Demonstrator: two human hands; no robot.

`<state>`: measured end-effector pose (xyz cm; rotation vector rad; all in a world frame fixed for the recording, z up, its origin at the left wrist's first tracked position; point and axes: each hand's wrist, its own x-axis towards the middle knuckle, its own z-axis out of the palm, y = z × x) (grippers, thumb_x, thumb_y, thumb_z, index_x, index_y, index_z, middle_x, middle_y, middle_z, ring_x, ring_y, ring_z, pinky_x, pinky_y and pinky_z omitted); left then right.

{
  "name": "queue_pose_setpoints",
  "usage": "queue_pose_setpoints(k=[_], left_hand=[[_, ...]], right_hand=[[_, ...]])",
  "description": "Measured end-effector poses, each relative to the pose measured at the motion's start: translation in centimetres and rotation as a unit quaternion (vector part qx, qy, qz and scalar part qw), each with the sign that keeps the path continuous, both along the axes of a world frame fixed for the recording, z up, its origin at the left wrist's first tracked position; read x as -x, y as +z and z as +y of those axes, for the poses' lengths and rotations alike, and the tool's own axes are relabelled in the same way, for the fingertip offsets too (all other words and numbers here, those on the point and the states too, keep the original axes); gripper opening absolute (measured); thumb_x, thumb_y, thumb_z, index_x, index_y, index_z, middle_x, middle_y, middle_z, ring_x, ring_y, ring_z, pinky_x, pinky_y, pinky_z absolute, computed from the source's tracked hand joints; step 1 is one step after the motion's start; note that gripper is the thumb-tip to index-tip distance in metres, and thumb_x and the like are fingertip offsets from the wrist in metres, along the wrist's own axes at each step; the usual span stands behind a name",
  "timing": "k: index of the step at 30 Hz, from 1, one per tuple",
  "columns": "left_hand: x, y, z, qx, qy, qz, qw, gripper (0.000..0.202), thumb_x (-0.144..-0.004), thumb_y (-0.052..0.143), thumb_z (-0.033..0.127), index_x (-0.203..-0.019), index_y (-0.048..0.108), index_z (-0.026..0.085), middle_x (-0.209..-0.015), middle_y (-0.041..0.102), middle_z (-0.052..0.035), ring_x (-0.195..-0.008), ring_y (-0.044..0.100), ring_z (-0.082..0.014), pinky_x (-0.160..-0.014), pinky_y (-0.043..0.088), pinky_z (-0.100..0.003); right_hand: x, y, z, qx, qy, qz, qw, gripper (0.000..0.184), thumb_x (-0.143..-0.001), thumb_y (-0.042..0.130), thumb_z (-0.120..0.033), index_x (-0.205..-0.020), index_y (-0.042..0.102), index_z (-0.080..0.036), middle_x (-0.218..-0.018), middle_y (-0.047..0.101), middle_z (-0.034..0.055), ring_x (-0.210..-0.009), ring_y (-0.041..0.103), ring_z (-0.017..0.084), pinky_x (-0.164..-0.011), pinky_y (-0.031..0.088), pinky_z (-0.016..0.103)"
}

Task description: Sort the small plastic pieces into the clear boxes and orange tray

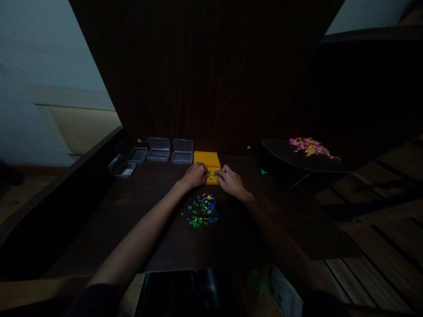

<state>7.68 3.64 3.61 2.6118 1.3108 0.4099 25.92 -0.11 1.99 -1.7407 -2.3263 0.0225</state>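
Observation:
An open yellow plastic case (206,158) lies on the dark table, its lid tilted back. Several small green toy bricks (210,179) rest in its near half. My left hand (196,175) is closed at the case's left edge, its fingertips curled inward; whatever they hold is hidden. From the right, my right hand (231,181) reaches over the case's edge with thumb and forefinger pinched beside a green piece. Whether that piece is between the fingers is too small to tell. A loose pile of blue, green, yellow and white toy bricks (203,211) is spread in front of the case.
Clear plastic boxes with open lids, such as this box (182,157) and another box (158,154), stand along the back left. Pink and yellow small pieces (310,146) are heaped on a dark shelf (280,152) at right. A raised side board (66,185) borders the table's left.

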Motion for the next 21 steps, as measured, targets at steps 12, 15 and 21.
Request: queue_pose_setpoints(k=[12, 15, 21], left_hand=[[-0.1, -0.9, 0.6, -0.023, -0.016, -0.017, 0.999, 0.019, -0.081, 0.055, 0.012, -0.086, 0.074, 0.012, -0.091, 0.06, -0.0124, -0.095, 0.059, -0.0241, -0.088, 0.049, -0.032], [0.0, -1.0, 0.6, -0.019, -0.026, -0.028, 0.999, 0.017, -0.082, 0.056, 0.014, -0.086, 0.073, 0.012, -0.091, 0.06, -0.0115, -0.095, 0.059, -0.0235, -0.088, 0.049, -0.032], [0.5, -1.0, 0.6, -0.012, -0.036, -0.053, 0.998, 0.017, -0.086, 0.054, 0.02, -0.088, 0.07, 0.014, -0.092, 0.06, -0.0095, -0.096, 0.058, -0.0221, -0.091, 0.047, -0.033]], right_hand=[[-0.1, 0.0, 0.1, -0.001, -0.006, 0.006, 1.0, 0.032, -0.092, 0.045, -0.024, -0.117, 0.065, -0.023, -0.109, 0.056, 0.0069, -0.092, 0.058, 0.019, -0.077, 0.046, 0.027], [-0.1, -0.1, 0.1, -0.001, 0.0, 0.006, 1.0, 0.032, -0.092, 0.044, -0.025, -0.116, 0.065, -0.023, -0.11, 0.056, 0.0077, -0.093, 0.058, 0.019, -0.078, 0.046, 0.028], [-0.1, -0.1, 0.0, -0.01, 0.005, 0.015, 1.0, 0.032, -0.092, 0.044, -0.024, -0.115, 0.065, -0.022, -0.109, 0.056, 0.0078, -0.092, 0.059, 0.019, -0.078, 0.045, 0.028]])
